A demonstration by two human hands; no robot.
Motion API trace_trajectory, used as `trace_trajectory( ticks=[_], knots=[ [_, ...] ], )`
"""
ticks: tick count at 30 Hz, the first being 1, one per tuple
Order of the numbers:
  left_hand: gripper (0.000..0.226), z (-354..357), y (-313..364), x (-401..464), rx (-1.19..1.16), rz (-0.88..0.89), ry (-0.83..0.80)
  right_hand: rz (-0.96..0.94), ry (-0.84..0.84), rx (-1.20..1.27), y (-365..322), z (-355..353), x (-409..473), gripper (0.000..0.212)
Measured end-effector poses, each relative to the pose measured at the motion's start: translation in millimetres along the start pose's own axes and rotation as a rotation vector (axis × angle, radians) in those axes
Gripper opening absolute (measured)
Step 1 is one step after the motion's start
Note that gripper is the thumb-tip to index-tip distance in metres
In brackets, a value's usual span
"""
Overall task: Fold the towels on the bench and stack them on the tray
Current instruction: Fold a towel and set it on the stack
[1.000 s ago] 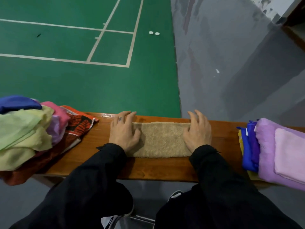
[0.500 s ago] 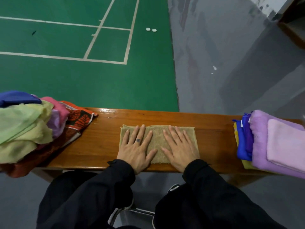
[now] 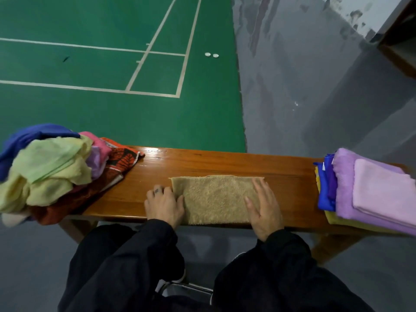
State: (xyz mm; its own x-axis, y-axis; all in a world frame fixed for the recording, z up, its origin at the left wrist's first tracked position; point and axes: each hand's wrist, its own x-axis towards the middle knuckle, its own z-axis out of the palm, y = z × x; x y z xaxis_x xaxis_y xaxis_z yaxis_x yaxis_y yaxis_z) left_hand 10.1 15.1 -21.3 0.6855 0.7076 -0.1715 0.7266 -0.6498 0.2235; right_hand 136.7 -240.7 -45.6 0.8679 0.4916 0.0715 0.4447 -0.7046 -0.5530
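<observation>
A tan towel [image 3: 216,199] lies folded into a long strip across the middle of the wooden surface [image 3: 288,176], its near edge lined up with the front lip of the wood. The person's left hand [image 3: 164,204] sits at the towel's left end, fingers curled down at that edge with the thumb on the cloth; whether that grip actually has the fabric pinched, I cannot tell from here. The right hand [image 3: 264,206] lies flat on the right part of the towel, fingers straight and spread, pressing down and holding nothing. Both arms are in black sleeves [image 3: 135,255]. At the left end of the surface sits a loose heap of unfolded towels [image 3: 51,167], pale green and yellow on top, with blue, pink and an orange patterned cloth underneath. At the right end there is a neat stack of folded towels [image 3: 371,190]: lilac and pink uppermost, blue at the side, yellow at the bottom. Whatever they rest on is hidden beneath them. Beyond the surface lie a green court floor [image 3: 112,113] with white lines and grey concrete to the right.
</observation>
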Motion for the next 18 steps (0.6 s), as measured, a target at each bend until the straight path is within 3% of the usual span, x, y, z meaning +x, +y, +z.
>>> trace_trajectory(
  ticks=[4, 7, 11, 14, 18],
  knots=[
    [0.019, -14, 4, 9, -0.435, -0.002, -0.028, 0.231, 0.032, 0.575, -6, -20, 3, 0.075],
    [0.019, -30, -4, 17, -0.682, -0.081, -0.063, 0.346, 0.078, 0.809, -12, -35, 7, 0.076],
    [0.056, -61, 1, 14, -1.036, -0.013, -0.057, 0.367, 0.128, 0.887, -12, -40, 7, 0.074],
    [0.075, -78, 26, 0, -1.047, 0.140, -0.061, 0.358, 0.121, 0.889, -13, -39, 7, 0.076],
    [0.074, -71, 79, -15, -0.908, 0.322, -0.106, 0.344, 0.107, 0.911, -11, -38, 8, 0.077]
  ],
)
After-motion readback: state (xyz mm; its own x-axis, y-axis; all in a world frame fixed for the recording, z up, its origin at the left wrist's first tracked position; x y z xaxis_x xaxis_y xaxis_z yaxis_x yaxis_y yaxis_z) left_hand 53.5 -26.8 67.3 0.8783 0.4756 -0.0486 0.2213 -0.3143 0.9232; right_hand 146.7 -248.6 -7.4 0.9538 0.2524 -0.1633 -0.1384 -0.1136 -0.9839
